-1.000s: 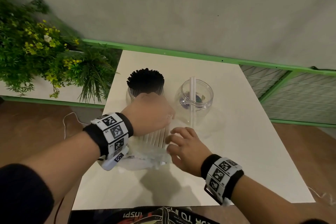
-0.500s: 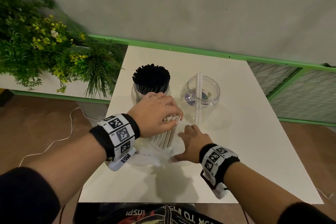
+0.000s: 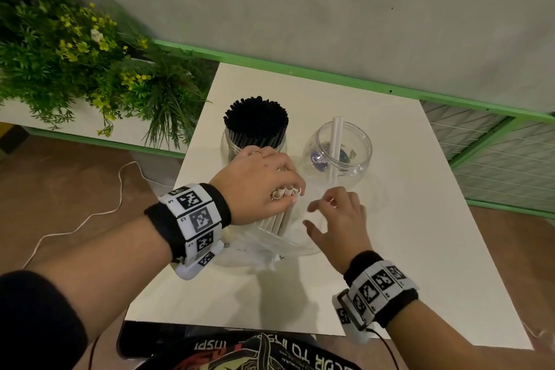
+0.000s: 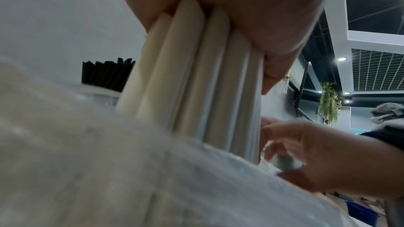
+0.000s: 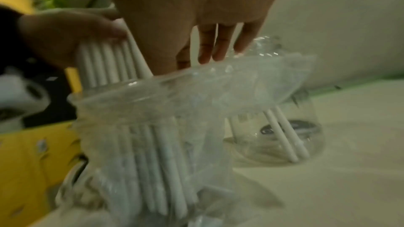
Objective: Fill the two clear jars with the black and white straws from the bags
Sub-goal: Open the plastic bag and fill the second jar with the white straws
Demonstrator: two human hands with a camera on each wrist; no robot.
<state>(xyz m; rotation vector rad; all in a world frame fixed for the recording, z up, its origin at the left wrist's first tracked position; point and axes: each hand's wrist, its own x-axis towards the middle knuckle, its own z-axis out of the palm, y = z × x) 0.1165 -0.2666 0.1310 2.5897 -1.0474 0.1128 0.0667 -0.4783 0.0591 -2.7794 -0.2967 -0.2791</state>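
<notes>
A person stands over a white worktop [image 3: 420, 219], both wrists banded with black-and-white marker cuffs. The left hand [image 3: 258, 183] is curled around the top of a bunch of white straws [image 3: 283, 207], gripping them upright; their lower ends are inside a crumpled clear plastic bag [image 5: 174, 118] that stands on the worktop. The right hand [image 3: 339, 219] hovers just beside the bunch, its fingers [image 5: 210, 44] loosely spread and relaxed above the bag's open mouth, holding nothing.

Behind the hands stand two clear jars side by side. The left jar [image 3: 231, 147] is packed full of black straws [image 3: 256, 117] standing on end. The right jar [image 3: 365, 156] holds only two white straws [image 3: 335, 147], which lean together and poke out above its rim.

Leafy green plants with small yellow flowers [image 3: 75, 48] grow in a planter to the left of the worktop. A thin white cable [image 3: 99, 213] trails across the brown floor below.
</notes>
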